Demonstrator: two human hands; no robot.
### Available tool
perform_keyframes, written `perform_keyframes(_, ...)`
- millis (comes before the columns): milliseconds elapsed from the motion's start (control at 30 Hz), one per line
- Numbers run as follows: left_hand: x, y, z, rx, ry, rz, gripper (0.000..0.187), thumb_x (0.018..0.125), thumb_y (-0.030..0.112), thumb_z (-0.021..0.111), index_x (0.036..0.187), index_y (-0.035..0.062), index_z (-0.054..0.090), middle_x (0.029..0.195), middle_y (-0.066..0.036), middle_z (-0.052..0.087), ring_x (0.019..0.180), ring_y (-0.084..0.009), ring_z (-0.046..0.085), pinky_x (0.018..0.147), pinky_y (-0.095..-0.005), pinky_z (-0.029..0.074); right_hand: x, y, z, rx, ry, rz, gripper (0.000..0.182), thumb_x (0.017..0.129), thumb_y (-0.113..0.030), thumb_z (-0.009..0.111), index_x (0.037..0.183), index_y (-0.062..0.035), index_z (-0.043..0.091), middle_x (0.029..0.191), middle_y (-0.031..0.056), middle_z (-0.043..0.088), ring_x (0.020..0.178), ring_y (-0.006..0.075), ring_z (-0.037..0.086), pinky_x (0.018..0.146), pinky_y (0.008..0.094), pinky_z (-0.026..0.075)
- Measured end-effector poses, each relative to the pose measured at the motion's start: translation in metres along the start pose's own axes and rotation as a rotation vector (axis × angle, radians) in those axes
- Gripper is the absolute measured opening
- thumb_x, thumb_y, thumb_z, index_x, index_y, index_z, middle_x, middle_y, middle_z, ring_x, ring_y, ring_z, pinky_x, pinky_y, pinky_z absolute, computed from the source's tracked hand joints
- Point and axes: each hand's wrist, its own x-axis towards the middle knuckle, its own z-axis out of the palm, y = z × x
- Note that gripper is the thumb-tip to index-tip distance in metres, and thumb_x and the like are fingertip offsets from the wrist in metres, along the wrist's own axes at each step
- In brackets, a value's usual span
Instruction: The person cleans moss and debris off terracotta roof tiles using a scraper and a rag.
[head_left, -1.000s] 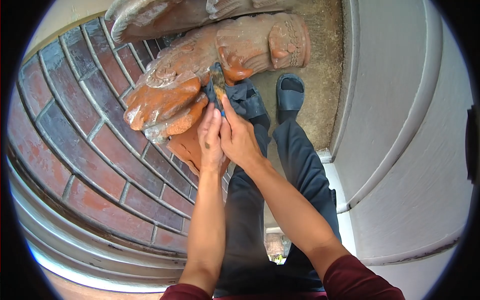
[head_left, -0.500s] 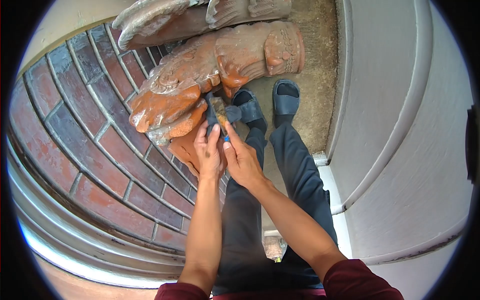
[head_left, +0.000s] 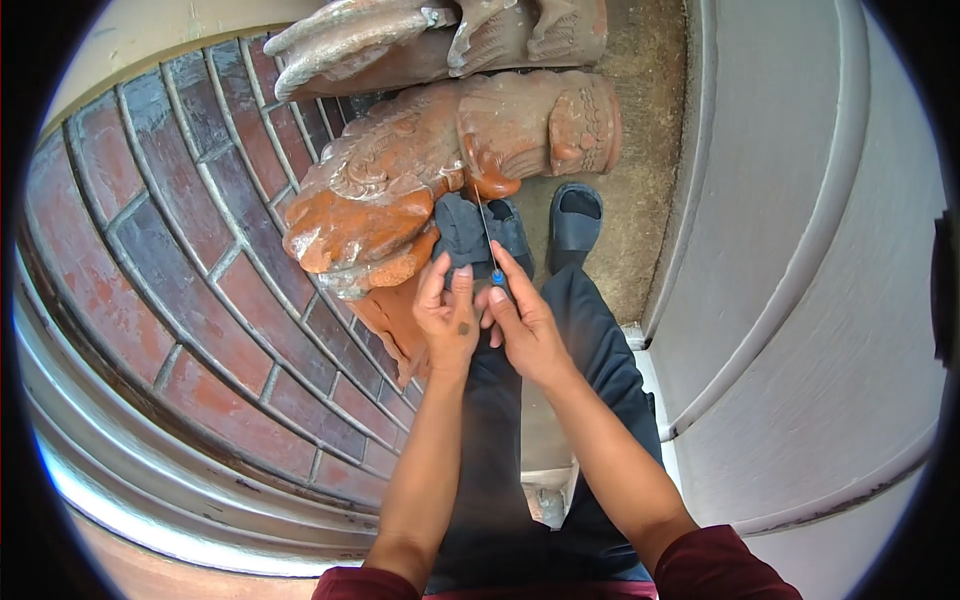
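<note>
Both hands are drawing back from the terracotta statue (head_left: 400, 190); the tool (head_left: 487, 235) is now turning edge-on. Right hand (head_left: 525, 325) is pinching its blue handle, left hand (head_left: 450, 315) is steadying it with curled fingers, just beside the statue.

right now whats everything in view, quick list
statues: two carved, terracotta in front and greyer behind, top centre
brick wall: one, red and curved, left
white wall: one, right
ground: gritty brown, top right
thin tool: one, blue handle, held edge-on near the terracotta statue
sandals: two, dark, below the statues
trousers: dark, centre
sleeves: maroon, bottom
left hand: beside the tool
right hand: pinching the tool
</note>
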Motion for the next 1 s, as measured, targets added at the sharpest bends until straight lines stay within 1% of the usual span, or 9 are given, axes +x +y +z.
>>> perform_keyframes(67,-0.001,0.015,0.014,0.086,-0.019,0.174,0.029,0.097,0.007,0.058,0.122,-0.0066,0.06,0.122,-0.013,0.059,0.094,-0.0128,0.063,0.074,-0.021,0.05,0.004,-0.014,-0.01,-0.017,0.024,0.043,0.052,0.103,-0.017,0.046,0.152,-0.0118,0.029,0.101,0.003,0.057,0.068,0.0059,0.052,0.052,0.0197,0.046)
perform_keyframes(100,0.0,0.017,0.015,0.09,-0.076,0.188,0.03,0.097,0.006,0.057,0.123,-0.0086,0.059,0.131,-0.017,0.053,0.111,-0.0197,0.059,0.088,-0.0261,0.049,0.006,-0.026,-0.015,-0.026,0.038,0.066,0.052,0.103,-0.017,0.047,0.152,-0.0113,0.03,0.102,0.0031,0.057,0.069,0.0064,0.053,0.052,0.0201,0.046)
perform_keyframes(167,0.005,0.023,0.023,0.109,-0.042,0.082,0.032,0.097,0.006,0.057,0.125,-0.0091,0.057,0.134,-0.017,0.051,0.112,-0.0202,0.058,0.091,-0.0269,0.047,0.01,-0.053,-0.026,-0.009,0.041,0.143,0.049,0.103,-0.016,0.047,0.15,-0.0095,0.034,0.104,0.0038,0.058,0.068,0.0076,0.054,0.05,0.0208,0.046)
perform_keyframes(300,0.02,0.039,0.044,0.007,-0.049,-0.008,0.039,0.1,0.01,0.05,0.136,-0.0046,0.049,0.132,-0.01,0.05,0.111,-0.0147,0.055,0.09,-0.0261,0.048,0.029,-0.099,-0.031,-0.289,-0.013,0.128,0.049,0.101,-0.022,0.049,0.147,-0.0102,0.04,0.083,0.0035,0.061,0.057,0.0079,0.053,0.046,0.0231,0.046)
perform_keyframes(367,0.026,0.036,0.043,0.155,-0.082,0.116,0.047,0.102,0.016,0.042,0.144,-0.0034,0.039,0.126,-0.007,0.052,0.105,-0.0128,0.055,0.083,-0.0264,0.049,0.046,-0.115,-0.028,-0.38,-0.111,0.169,0.049,0.1,-0.022,0.048,0.146,-0.0079,0.041,0.079,0.0042,0.061,0.056,0.0092,0.055,0.045,0.0242,0.047)
perform_keyframes(500,0.012,0.019,0.039,-0.411,-0.109,-0.192,0.06,0.103,0.024,0.035,0.15,-0.0078,0.016,0.12,-0.012,0.055,0.095,-0.0181,0.056,0.085,-0.0348,0.047,0.088,-0.113,-0.016,-0.449,-0.194,0.337,0.042,0.099,-0.021,0.048,0.135,-0.0005,0.051,0.073,0.009,0.062,0.052,0.0135,0.057,0.041,0.03,0.048)
perform_keyframes(633,0.021,0.012,0.047,-0.443,-0.051,-0.199,0.062,0.105,0.028,0.037,0.151,-0.0081,0.015,0.13,-0.015,0.053,0.107,-0.0183,0.055,0.091,-0.0363,0.046,0.125,-0.138,-0.005,-0.747,-0.305,0.423,0.027,0.102,-0.024,0.045,0.116,-0.0053,0.059,0.069,0.0032,0.055,0.05,0.0114,0.054,0.039,0.0272,0.045)
perform_keyframes(833,0.01,0.021,0.05,-0.322,-0.044,-0.179,0.064,0.104,0.029,0.039,0.15,-0.0096,0.016,0.147,-0.015,0.036,0.116,-0.0183,0.053,0.092,-0.036,0.046,0.107,-0.145,-0.012,-0.996,-0.309,0.299,0.029,0.102,-0.024,0.046,0.122,-0.0066,0.058,0.072,0.005,0.06,0.049,0.0105,0.053,0.039,0.0264,0.044)
perform_keyframes(1000,0.015,0.026,0.058,-0.146,-0.053,-0.161,0.062,0.103,0.031,0.04,0.147,-0.0099,0.026,0.15,-0.023,0.026,0.122,-0.0265,0.049,0.095,-0.035,0.047,0.117,-0.117,-0.033,-0.605,-0.416,0.377,0.023,0.103,-0.022,0.043,0.114,-0.005,0.054,0.067,0.0006,0.051,0.046,0.0089,0.046,0.037,0.0245,0.041)
